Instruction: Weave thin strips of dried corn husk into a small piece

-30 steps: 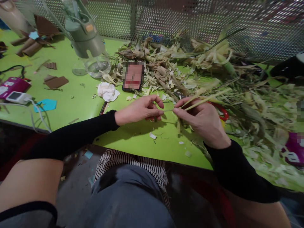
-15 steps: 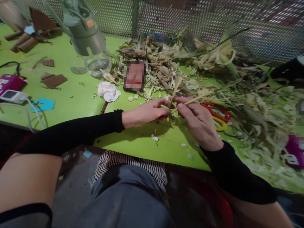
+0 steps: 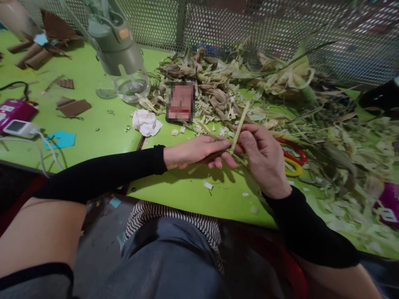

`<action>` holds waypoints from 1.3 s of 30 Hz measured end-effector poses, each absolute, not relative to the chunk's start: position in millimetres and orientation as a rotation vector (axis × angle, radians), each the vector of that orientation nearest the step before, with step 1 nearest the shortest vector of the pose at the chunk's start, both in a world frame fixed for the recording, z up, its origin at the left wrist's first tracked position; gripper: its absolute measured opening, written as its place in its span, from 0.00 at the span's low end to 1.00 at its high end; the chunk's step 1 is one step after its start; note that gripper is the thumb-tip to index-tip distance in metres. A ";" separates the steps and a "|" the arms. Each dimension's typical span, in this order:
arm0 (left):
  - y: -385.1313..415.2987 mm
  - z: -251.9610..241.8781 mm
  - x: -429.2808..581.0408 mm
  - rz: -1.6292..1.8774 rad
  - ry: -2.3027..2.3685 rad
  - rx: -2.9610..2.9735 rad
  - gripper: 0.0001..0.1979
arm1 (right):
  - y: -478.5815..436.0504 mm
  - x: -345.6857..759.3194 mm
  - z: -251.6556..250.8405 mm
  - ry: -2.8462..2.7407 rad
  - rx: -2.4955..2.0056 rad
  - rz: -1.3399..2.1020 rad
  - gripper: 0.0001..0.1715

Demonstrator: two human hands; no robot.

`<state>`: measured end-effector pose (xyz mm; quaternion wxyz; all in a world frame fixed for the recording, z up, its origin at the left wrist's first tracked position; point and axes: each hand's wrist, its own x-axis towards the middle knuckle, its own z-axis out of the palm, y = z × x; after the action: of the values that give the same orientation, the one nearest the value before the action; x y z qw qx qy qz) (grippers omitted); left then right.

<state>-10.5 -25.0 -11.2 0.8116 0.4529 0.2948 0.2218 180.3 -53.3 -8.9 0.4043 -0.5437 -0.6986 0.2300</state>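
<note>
Both hands meet over the green table (image 3: 174, 195) near its front edge. My left hand (image 3: 195, 151) lies palm down, its fingers pinched on thin dry husk strips (image 3: 212, 135). My right hand (image 3: 264, 158) is closed round a pale green husk strip (image 3: 240, 126) that stands nearly upright from its fingertips. The two hands touch at the fingertips. Red and yellow scissors (image 3: 293, 160) lie just right of my right hand, partly hidden by it.
A big heap of dry corn husks (image 3: 249, 83) covers the far and right side of the table. A phone (image 3: 180, 101), crumpled tissue (image 3: 145, 122), glass jar (image 3: 131, 85), brown card pieces (image 3: 73, 107) and a white device with cable (image 3: 18, 128) lie left. Perforated metal mesh (image 3: 249, 29) backs the table.
The hands drew together from a stretched, level strip. The strip in my right hand swung up from lying to the right to standing nearly upright. The view shifted slightly.
</note>
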 end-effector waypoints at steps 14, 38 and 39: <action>-20.1 -3.1 -16.9 0.589 0.655 1.035 0.17 | -48.0 186.9 -18.2 -2.219 -1.024 -0.283 0.11; -11.9 -18.5 -22.8 0.463 0.560 1.047 0.24 | -57.2 183.6 -13.2 -2.271 -1.082 -0.298 0.10; -12.3 -19.8 -23.0 0.465 0.551 1.054 0.22 | -57.0 183.0 -13.4 -2.270 -1.089 -0.281 0.10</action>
<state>-23.0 -12.3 -19.8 0.8030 0.4918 0.2573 0.2169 183.0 -57.0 -13.4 0.2995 -0.4103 -0.8548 -0.1057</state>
